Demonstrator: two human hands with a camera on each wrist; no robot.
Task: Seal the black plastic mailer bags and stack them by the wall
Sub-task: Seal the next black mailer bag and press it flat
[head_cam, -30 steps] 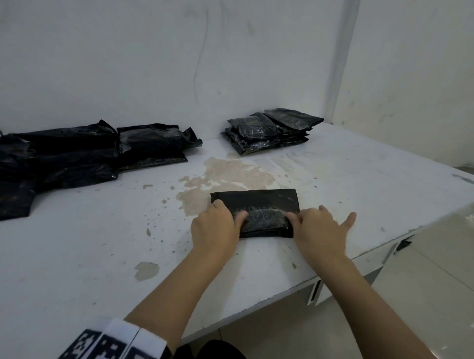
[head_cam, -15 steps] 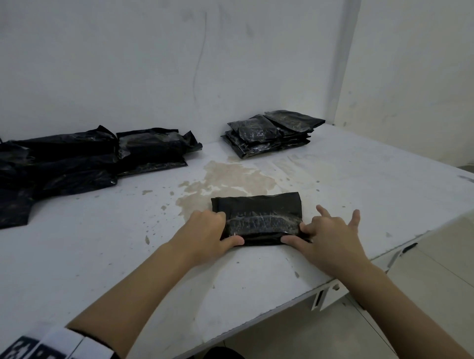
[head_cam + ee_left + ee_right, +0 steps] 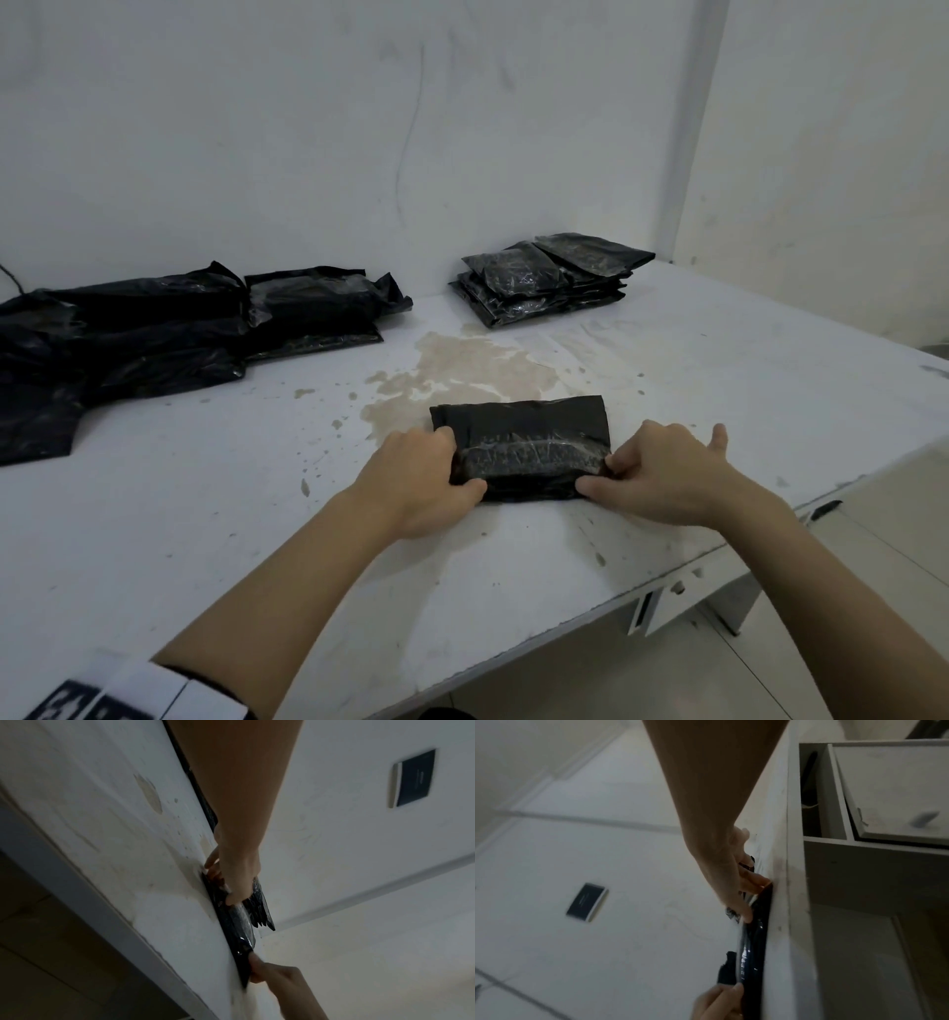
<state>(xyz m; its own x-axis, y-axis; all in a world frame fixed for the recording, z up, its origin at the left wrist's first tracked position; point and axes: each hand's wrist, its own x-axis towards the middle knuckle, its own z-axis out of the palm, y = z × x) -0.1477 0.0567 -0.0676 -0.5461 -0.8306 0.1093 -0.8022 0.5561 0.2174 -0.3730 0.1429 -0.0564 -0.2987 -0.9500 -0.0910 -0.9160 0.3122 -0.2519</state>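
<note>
left hand [image 3: 421, 475] and right hand [image 3: 662, 470] pinch opposite ends of the mailer bag [image 3: 524, 437] at frame centre, near the table [image 3: 154, 539] front edge.

No legible text (plaque [image 3: 413, 778] seemingly blurred)

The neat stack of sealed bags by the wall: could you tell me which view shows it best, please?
The head view: the stack of sealed bags sits whole on the table against the wall. The left wrist view shows only its edge-on layers past the left hand; the right wrist view shows at most an unclear dark scrap.
</note>
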